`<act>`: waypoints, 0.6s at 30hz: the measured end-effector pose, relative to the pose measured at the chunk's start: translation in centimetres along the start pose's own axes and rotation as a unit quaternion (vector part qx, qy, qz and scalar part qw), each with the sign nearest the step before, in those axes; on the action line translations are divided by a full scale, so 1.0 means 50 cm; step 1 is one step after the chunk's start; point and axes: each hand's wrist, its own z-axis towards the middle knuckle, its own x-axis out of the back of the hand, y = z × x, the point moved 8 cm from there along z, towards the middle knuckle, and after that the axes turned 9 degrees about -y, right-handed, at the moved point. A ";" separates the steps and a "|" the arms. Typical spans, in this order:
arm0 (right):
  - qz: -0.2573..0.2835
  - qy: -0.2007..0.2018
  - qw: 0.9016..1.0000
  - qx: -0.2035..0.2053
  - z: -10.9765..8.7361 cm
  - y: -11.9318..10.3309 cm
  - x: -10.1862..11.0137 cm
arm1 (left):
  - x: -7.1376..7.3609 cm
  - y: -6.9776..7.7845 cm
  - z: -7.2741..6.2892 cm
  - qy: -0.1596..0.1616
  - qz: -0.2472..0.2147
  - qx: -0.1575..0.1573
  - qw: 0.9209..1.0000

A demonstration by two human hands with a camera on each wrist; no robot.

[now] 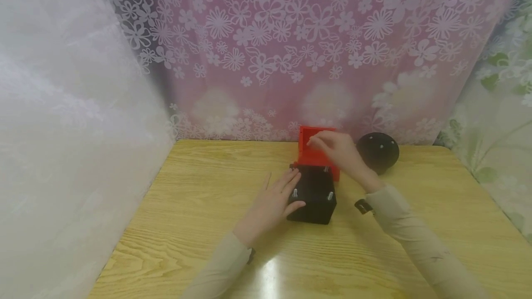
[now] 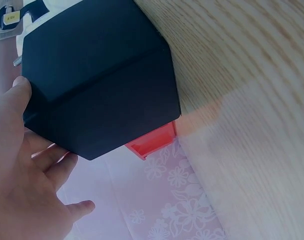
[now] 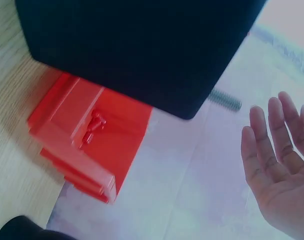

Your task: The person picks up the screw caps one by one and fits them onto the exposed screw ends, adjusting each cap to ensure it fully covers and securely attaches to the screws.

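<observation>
A black block (image 1: 312,190) stands on the table with several silver threaded bolts rising from its top. My left hand (image 1: 270,204) rests on its left side, fingers stretched over the top and thumb at the near edge. In the left wrist view, the thumb (image 2: 23,92) touches the block's edge. Behind the block sits an open red bin (image 1: 305,153), with a few small pieces (image 3: 96,122) inside. My right hand (image 1: 334,149) hovers over the bin, fingers loosely bent. In the right wrist view its fingers stand apart from a bolt (image 3: 226,100), and nothing shows in them.
At the back right stands a round black piece (image 1: 378,153) with several small bolts on its face. The wooden table (image 1: 199,206) ends at a pink flowered curtain (image 1: 266,59). A pale curtain (image 1: 75,128) hangs on the left.
</observation>
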 end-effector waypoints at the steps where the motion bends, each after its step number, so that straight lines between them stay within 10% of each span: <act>1: 0.001 0.007 1.000 0.001 -0.002 0.005 0.005 | 0.000 0.000 0.000 -0.002 -0.001 0.001 1.000; 18: -0.029 0.020 0.998 -0.054 0.047 0.143 0.031 | -0.007 -0.002 0.003 -0.004 0.009 0.003 1.000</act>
